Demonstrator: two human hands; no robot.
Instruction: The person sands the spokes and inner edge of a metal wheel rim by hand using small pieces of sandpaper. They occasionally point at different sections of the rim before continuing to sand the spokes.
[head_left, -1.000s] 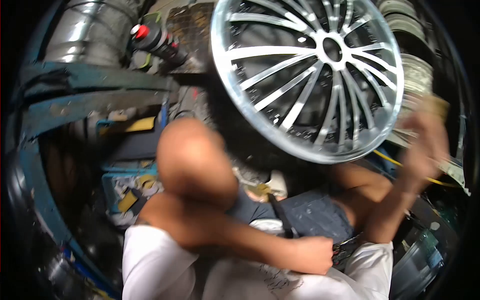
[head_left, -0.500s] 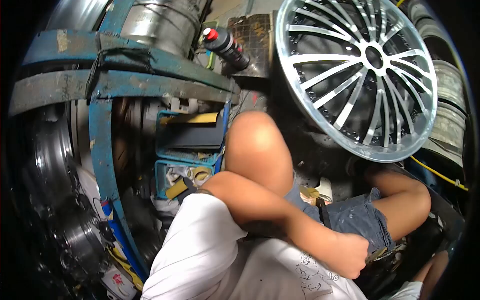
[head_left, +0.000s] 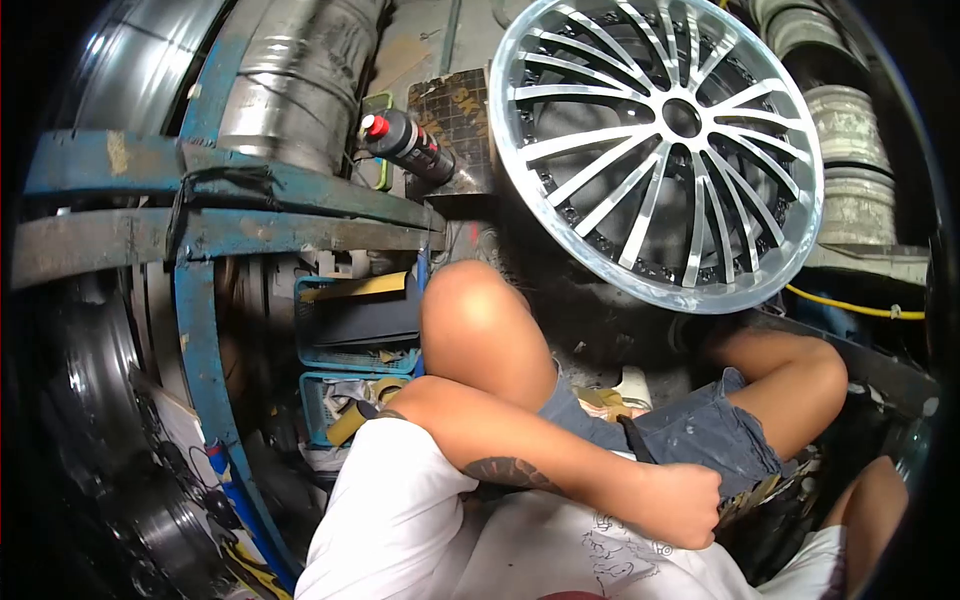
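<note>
My left hand (head_left: 677,505) is a closed fist held across my body, over the white shirt and beside my shorts. Its palm faces away, so anything inside it is hidden. My right forearm (head_left: 878,495) shows at the lower right edge, but the hand itself is out of sight. In front of my knees stands a large alloy wheel (head_left: 590,141) with bright spokes, dark gaps between them and a polished rim lip. Neither arm touches the wheel.
A dark bottle with a red-and-white cap (head_left: 410,145) is on a worn board (head_left: 470,110). Blue metal rack bars (head_left: 300,190) run along the left. Blue baskets (head_left: 312,410) hold sandpaper and scraps. More wheels (head_left: 850,130) are stacked right, above a yellow hose (head_left: 850,307).
My view has shifted, so the wheel and bottle appear farther left. My left fist stays closed in nearly the same pose, and the wheel seems unmoved.
</note>
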